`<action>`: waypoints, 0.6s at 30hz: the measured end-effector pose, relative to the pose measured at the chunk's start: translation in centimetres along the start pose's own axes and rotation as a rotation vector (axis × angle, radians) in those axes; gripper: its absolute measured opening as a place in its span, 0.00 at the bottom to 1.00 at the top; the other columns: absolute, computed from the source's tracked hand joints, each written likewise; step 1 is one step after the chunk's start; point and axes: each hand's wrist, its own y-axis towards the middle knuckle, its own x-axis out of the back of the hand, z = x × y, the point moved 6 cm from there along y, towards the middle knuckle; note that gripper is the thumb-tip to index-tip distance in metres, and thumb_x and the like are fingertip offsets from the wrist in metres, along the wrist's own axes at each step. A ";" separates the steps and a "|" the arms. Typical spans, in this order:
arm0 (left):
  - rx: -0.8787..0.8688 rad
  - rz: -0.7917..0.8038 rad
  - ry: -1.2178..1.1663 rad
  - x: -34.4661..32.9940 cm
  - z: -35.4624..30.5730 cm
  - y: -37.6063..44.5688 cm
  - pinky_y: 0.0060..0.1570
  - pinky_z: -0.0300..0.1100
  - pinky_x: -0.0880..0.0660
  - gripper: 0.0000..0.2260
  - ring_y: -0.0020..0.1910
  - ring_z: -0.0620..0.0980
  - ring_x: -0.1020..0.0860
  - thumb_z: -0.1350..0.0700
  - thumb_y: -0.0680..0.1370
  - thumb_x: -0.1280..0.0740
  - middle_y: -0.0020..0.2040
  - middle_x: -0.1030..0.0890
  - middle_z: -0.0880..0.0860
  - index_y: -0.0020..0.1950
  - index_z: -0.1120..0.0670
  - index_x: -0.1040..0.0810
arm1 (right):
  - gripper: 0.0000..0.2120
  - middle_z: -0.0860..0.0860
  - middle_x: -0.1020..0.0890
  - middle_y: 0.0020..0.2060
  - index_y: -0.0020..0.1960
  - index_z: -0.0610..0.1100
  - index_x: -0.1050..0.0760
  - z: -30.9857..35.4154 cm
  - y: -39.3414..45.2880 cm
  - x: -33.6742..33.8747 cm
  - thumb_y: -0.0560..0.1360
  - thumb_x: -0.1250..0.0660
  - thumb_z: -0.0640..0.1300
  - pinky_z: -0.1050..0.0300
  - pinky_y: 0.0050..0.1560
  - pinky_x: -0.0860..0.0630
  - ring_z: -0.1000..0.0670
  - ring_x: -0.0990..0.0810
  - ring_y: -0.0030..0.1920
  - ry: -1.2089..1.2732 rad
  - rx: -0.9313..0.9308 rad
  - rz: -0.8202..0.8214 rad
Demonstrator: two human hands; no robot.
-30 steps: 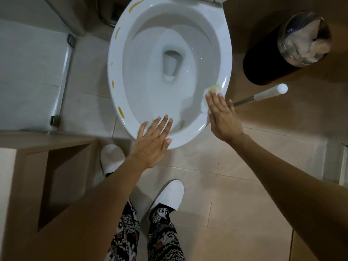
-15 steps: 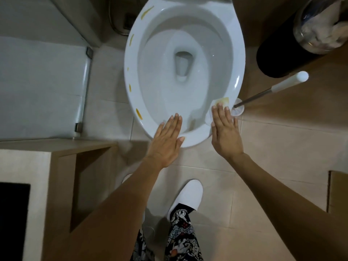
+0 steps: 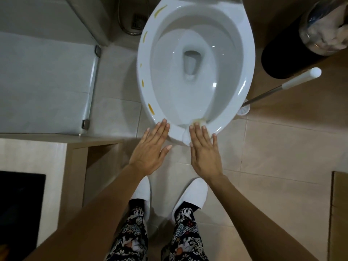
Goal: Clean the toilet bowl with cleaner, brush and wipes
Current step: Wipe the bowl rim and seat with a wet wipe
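Observation:
The white toilet bowl point(image 3: 244, 46) lies open below me, with yellow-orange streaks point(image 3: 151, 108) along the left side of its rim. My right hand point(image 3: 204, 150) lies flat on the front rim and presses a white wipe point(image 3: 198, 122) against it; the wipe's far edge is stained yellow. My left hand point(image 3: 150, 149) hovers flat with fingers together at the front-left of the rim, fingertips at its edge, holding nothing. A toilet brush point(image 3: 278, 89) with a white grip and metal shaft leans in its holder at the bowl's right side.
A black cylindrical bin point(image 3: 293, 51) holding crumpled paper stands at the upper right. A glass shower panel point(image 3: 47, 81) and a floor drain point(image 3: 136, 20) are on the left. A wooden cabinet point(image 3: 71, 157) stands at my lower left. My white slippers point(image 3: 190, 194) rest on beige floor tiles.
My right hand has slid the wipe along the rim from the right side round to the front. My left hand stayed near the front-left rim. The view shifted left.

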 end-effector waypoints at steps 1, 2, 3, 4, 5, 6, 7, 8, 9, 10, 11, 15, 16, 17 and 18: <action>0.007 0.003 -0.004 0.1 0.2 -0.1 0.74 0.45 0.59 0.29 0.76 0.43 0.61 0.40 0.79 0.62 0.77 0.60 0.47 0.78 0.52 0.60 | 0.26 0.49 0.43 0.76 0.78 0.45 0.46 -0.4 0.0 0.2 0.80 0.52 0.47 0.45 0.73 0.54 0.49 0.48 0.77 -0.025 0.010 0.001; 0.009 0.000 -0.007 0.2 0.3 -0.1 0.74 0.45 0.59 0.29 0.76 0.43 0.60 0.40 0.79 0.62 0.77 0.60 0.46 0.78 0.52 0.60 | 0.25 0.50 0.42 0.76 0.78 0.46 0.46 -1.0 0.0 0.4 0.81 0.52 0.47 0.44 0.73 0.54 0.49 0.47 0.76 -0.051 0.006 -0.004; 0.005 -0.004 -0.011 0.3 0.4 -0.1 0.74 0.45 0.58 0.29 0.76 0.43 0.60 0.40 0.79 0.62 0.77 0.60 0.46 0.78 0.51 0.59 | 0.25 0.50 0.42 0.76 0.78 0.46 0.46 -1.8 0.1 0.8 0.81 0.52 0.47 0.44 0.72 0.54 0.49 0.46 0.76 -0.069 -0.019 -0.013; 0.000 -0.006 -0.016 0.4 0.5 -0.1 0.74 0.45 0.58 0.29 0.76 0.43 0.60 0.40 0.79 0.62 0.77 0.60 0.46 0.77 0.51 0.59 | 0.25 0.50 0.43 0.76 0.78 0.47 0.47 -2.8 0.2 1.1 0.81 0.52 0.47 0.44 0.72 0.55 0.49 0.46 0.77 -0.080 -0.061 -0.023; -0.004 -0.003 -0.019 0.5 0.5 -0.1 0.73 0.45 0.59 0.29 0.75 0.42 0.60 0.40 0.78 0.62 0.77 0.60 0.45 0.77 0.50 0.60 | 0.25 0.50 0.44 0.77 0.78 0.47 0.47 -3.6 0.2 1.4 0.81 0.52 0.47 0.43 0.73 0.55 0.48 0.46 0.77 -0.091 -0.103 -0.029; -0.005 0.003 -0.017 0.5 0.6 0.0 0.73 0.44 0.59 0.29 0.75 0.42 0.61 0.40 0.78 0.63 0.76 0.61 0.45 0.77 0.50 0.61 | 0.25 0.50 0.45 0.77 0.78 0.47 0.48 -4.2 0.1 1.6 0.81 0.53 0.47 0.43 0.73 0.56 0.48 0.47 0.77 -0.106 -0.131 -0.031; -0.005 0.010 -0.013 0.4 0.7 0.0 0.73 0.43 0.60 0.29 0.75 0.41 0.62 0.40 0.77 0.64 0.76 0.62 0.44 0.76 0.50 0.62 | 0.26 0.50 0.46 0.77 0.78 0.47 0.49 -4.4 0.1 1.6 0.81 0.54 0.47 0.43 0.73 0.56 0.48 0.48 0.77 -0.117 -0.145 -0.031; -0.006 0.015 -0.015 0.3 0.7 0.1 0.73 0.43 0.60 0.29 0.74 0.41 0.63 0.39 0.77 0.64 0.76 0.63 0.44 0.76 0.49 0.63 | 0.26 0.50 0.46 0.77 0.78 0.47 0.49 -4.4 0.1 1.5 0.81 0.55 0.47 0.44 0.73 0.57 0.48 0.49 0.77 -0.114 -0.154 -0.034; -0.008 0.016 -0.021 0.3 0.7 0.2 0.73 0.43 0.60 0.29 0.74 0.41 0.63 0.39 0.77 0.64 0.76 0.63 0.44 0.76 0.49 0.63 | 0.26 0.50 0.46 0.77 0.78 0.46 0.49 -4.3 0.1 1.4 0.81 0.55 0.47 0.44 0.73 0.57 0.48 0.49 0.77 -0.098 -0.164 -0.041; -0.010 0.016 -0.029 0.3 0.8 0.1 0.73 0.43 0.61 0.29 0.74 0.41 0.63 0.39 0.77 0.65 0.76 0.63 0.44 0.76 0.49 0.63 | 0.26 0.49 0.46 0.77 0.78 0.46 0.49 -3.8 0.1 1.3 0.80 0.55 0.47 0.44 0.73 0.57 0.47 0.49 0.77 -0.078 -0.173 -0.049; -0.011 0.020 -0.033 0.3 0.8 0.1 0.73 0.42 0.61 0.29 0.74 0.41 0.64 0.39 0.77 0.65 0.76 0.64 0.44 0.76 0.49 0.64 | 0.27 0.49 0.45 0.77 0.78 0.45 0.48 -3.2 0.2 1.1 0.80 0.55 0.47 0.44 0.73 0.56 0.47 0.49 0.77 -0.057 -0.174 -0.056; -0.011 0.028 -0.006 0.5 0.7 0.0 0.73 0.45 0.62 0.29 0.74 0.41 0.65 0.38 0.77 0.67 0.76 0.64 0.44 0.76 0.49 0.65 | 0.26 0.47 0.43 0.76 0.78 0.43 0.46 0.8 0.5 -0.1 0.80 0.53 0.46 0.44 0.73 0.55 0.45 0.47 0.77 -0.025 -0.095 -0.041; -0.013 0.029 -0.002 0.6 0.7 0.0 0.73 0.45 0.62 0.29 0.74 0.41 0.64 0.38 0.77 0.67 0.76 0.64 0.44 0.76 0.49 0.65 | 0.26 0.47 0.43 0.76 0.78 0.43 0.46 1.7 0.6 -0.5 0.80 0.54 0.46 0.44 0.74 0.55 0.45 0.47 0.77 -0.015 -0.086 -0.037; -0.014 0.030 -0.006 0.7 0.7 0.0 0.73 0.46 0.62 0.29 0.74 0.41 0.64 0.38 0.77 0.67 0.76 0.63 0.45 0.76 0.49 0.65 | 0.26 0.47 0.43 0.76 0.78 0.43 0.46 2.6 0.8 -0.8 0.80 0.54 0.46 0.45 0.74 0.55 0.46 0.47 0.77 0.002 -0.084 -0.036; -0.015 0.033 -0.011 0.8 0.7 0.0 0.74 0.46 0.61 0.29 0.74 0.40 0.64 0.39 0.76 0.67 0.76 0.63 0.44 0.76 0.49 0.65 | 0.26 0.48 0.43 0.77 0.77 0.43 0.46 3.5 0.9 -1.1 0.80 0.55 0.46 0.46 0.74 0.55 0.46 0.47 0.77 0.022 -0.085 -0.036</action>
